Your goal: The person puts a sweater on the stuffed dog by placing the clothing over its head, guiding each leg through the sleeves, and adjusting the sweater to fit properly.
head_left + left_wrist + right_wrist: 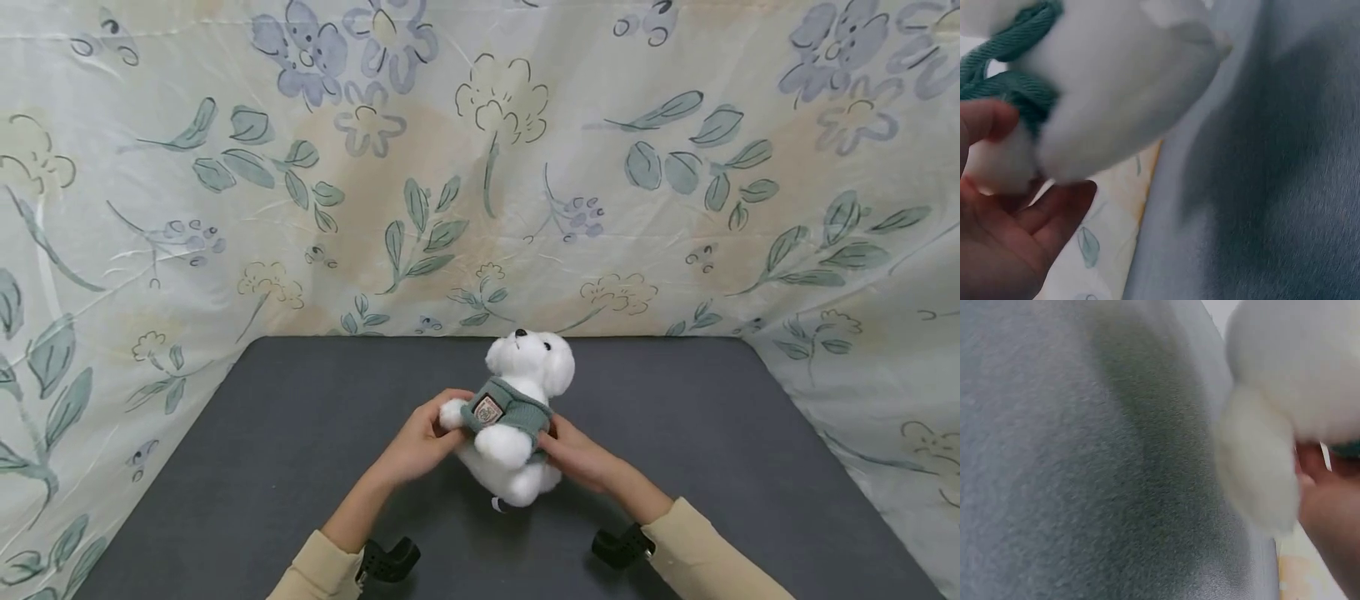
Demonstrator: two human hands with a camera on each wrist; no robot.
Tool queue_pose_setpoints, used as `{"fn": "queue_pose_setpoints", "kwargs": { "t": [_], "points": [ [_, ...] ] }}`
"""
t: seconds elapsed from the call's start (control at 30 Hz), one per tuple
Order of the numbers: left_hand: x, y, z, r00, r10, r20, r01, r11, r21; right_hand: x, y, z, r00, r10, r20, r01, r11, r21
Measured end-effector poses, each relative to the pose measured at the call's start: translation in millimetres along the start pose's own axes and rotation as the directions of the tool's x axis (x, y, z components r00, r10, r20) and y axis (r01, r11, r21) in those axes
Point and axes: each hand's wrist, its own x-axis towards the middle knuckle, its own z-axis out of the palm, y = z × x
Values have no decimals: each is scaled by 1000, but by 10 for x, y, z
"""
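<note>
A white plush dog in a green knitted sweater with a square patch is held over the dark table, tilted with its head up and to the right. My left hand grips its paw on the left side; the left wrist view shows thumb and fingers around that white paw beside the green cuff. On the other side my right hand holds the dog at the sweater's lower edge. In the right wrist view, the plush body hides most of the right fingers.
The dark grey table spreads beneath both arms. A floral cloth hangs behind it and along the sides. Black wrist devices are strapped at both beige sleeves.
</note>
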Motion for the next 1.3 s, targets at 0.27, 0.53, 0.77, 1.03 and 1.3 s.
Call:
{"fn": "queue_pose_setpoints", "kwargs": {
  "t": [0.27,0.53,0.77,1.03,1.3],
  "points": [
    [0,33,-70,998,-63,-16,64,993,98,34,21,57,977,-66,-204,13,968,-251],
    [-17,438,-100,973,-3,-230,40,987,155,26,18,70,937,-202,-284,65,902,-426],
    [72,540,-89,954,226,-197,-162,942,295,48,36,97,889,-401,-219,142,697,-703],
    [170,515,11,958,285,-43,-230,844,484,78,17,175,816,-561,-138,135,418,-899],
    [232,442,36,959,270,-89,-187,835,518,140,30,240,775,-611,-159,7,261,-965]
  ]
}}
